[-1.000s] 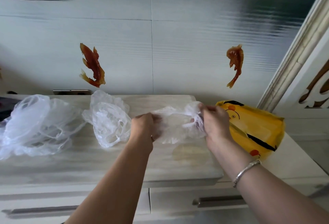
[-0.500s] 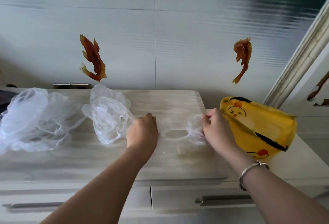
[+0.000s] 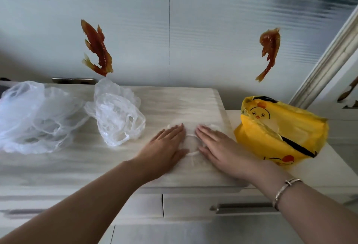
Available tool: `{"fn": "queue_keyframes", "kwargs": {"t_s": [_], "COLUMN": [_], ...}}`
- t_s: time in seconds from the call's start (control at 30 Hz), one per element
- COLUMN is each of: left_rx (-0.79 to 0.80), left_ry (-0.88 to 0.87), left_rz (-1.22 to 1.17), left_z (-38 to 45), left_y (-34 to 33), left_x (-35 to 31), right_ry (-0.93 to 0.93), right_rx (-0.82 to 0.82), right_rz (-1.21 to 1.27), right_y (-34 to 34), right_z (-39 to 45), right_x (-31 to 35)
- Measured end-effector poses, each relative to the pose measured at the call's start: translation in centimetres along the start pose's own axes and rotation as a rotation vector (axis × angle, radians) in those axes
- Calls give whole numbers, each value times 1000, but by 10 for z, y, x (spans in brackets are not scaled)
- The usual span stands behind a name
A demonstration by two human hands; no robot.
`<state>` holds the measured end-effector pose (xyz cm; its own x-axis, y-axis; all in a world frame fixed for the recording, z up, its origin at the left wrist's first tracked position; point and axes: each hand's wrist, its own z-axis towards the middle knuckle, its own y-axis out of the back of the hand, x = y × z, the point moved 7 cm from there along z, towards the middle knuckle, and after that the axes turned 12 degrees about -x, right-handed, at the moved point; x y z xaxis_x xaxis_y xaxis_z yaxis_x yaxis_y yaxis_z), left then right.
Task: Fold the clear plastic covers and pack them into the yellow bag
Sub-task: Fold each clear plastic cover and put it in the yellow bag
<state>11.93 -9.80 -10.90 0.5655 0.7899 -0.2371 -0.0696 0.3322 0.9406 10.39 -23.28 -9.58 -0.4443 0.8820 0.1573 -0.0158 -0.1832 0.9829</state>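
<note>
A clear cover (image 3: 190, 143) lies flat on the counter (image 3: 58, 166), its long axis left to right, thin and nearly see-through. Left hand (image 3: 166, 146) and right hand (image 3: 219, 146) press it, fingers straight. Yellow bag (image 3: 280, 131) sits just right.

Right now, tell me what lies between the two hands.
In the head view, the flattened clear plastic cover lies between the left hand and right hand, both pressing it onto the countertop.

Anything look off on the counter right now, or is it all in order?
Nothing stands out. Both hands, left hand and right hand, press a clear cover flat; two more covers lie crumpled to the left, yellow bag intact.
</note>
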Motion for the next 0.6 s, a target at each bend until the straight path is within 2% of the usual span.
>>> {"fn": "queue_keyframes", "kwargs": {"t_s": [0.1, 0.27, 0.37, 0.5, 0.6], "left_rx": [115, 175, 92, -155, -229], "left_ry": [40, 59, 80, 93, 57], "left_rz": [7, -53, -147, -257, -257], "left_z": [-2, -4, -3, -4, -9], "left_y": [-5, 0, 12, 44, 55], "left_x": [5, 10, 9, 5, 1], "right_ry": [-31, -56, -47, 43, 80], "right_rx": [92, 113, 37, -82, -86], "right_rz": [-44, -79, -25, -30, -39], "right_y": [-9, -4, 11, 35, 35], "right_z": [-6, -11, -14, -25, -37], "right_x": [-14, -21, -13, 5, 10]}}
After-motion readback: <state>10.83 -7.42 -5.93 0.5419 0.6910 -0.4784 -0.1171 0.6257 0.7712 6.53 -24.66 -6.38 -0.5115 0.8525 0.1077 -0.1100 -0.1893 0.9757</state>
